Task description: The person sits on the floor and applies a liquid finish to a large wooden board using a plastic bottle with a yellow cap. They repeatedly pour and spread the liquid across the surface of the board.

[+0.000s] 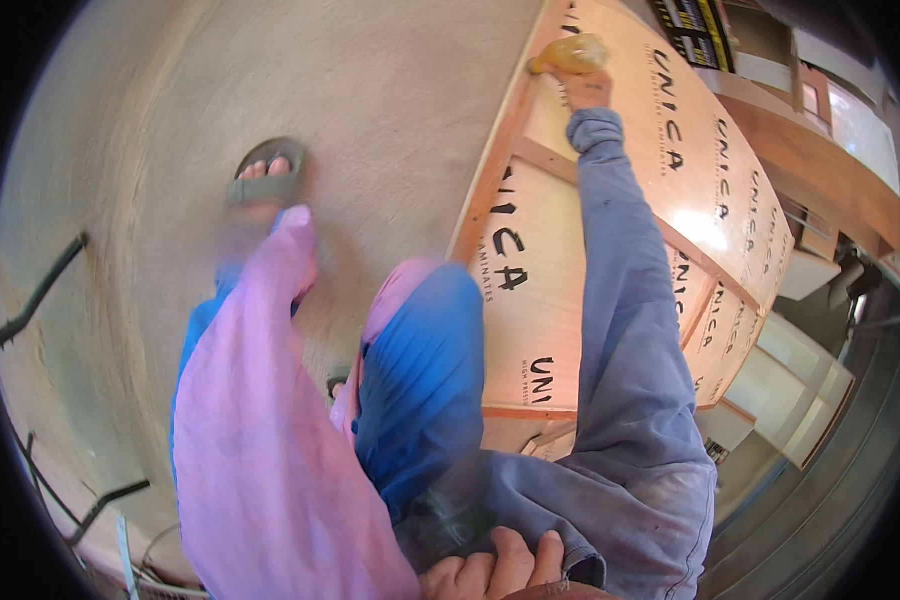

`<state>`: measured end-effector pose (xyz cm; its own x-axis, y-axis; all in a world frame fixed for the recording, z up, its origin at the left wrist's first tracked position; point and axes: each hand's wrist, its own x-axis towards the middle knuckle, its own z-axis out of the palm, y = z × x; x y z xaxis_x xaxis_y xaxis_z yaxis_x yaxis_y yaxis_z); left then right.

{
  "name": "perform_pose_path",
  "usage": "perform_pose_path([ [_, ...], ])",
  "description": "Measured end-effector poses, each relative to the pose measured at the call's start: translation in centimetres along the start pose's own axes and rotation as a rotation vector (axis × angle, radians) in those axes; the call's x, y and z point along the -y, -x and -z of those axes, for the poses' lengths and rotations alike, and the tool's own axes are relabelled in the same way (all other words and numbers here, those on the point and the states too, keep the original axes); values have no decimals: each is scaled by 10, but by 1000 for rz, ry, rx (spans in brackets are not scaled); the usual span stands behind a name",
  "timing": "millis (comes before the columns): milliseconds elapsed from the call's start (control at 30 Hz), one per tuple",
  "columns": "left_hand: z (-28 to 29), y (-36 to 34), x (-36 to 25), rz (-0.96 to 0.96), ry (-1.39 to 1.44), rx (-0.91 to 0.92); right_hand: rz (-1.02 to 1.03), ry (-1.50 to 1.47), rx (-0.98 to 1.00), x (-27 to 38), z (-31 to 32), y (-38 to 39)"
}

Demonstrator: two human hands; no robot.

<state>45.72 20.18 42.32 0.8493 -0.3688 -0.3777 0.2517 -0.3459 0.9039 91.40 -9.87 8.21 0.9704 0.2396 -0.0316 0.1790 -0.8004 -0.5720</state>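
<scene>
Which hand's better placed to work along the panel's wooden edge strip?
Probably the right hand: it holds the yellow container by the wooden edge strip, while the left hand is back near the picture's lower edge.

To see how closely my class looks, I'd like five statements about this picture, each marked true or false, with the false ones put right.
1. The right hand holds a yellowish, see-through thing. True.
2. Dark lettering repeats across the pale board. True.
3. The right sleeve is bright pink. False: it is greyish blue.
4. The left hand is stretched out beside the right one. False: its fingers show at the lower edge of the picture, far from the right hand.
5. The foot higher in the picture wears a sandal. True.
</scene>
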Motion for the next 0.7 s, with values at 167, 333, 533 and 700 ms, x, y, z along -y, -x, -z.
perform_pose_path([
  [167, 11, -1, 5, -2, -47, -47, 70, -267, 186, 16, -32, 75],
  [333, 20, 1, 10, -50, 43, 174, 84, -205, 318, 28, 3, 122],
  [533, 17, 6, 14, -94, 70, 138, 73, -428, 146, 2, -13, 38],
  [700, 4, 12, 15, -110, 26, -98, 64, -273, 308, 1, -10, 99],
])
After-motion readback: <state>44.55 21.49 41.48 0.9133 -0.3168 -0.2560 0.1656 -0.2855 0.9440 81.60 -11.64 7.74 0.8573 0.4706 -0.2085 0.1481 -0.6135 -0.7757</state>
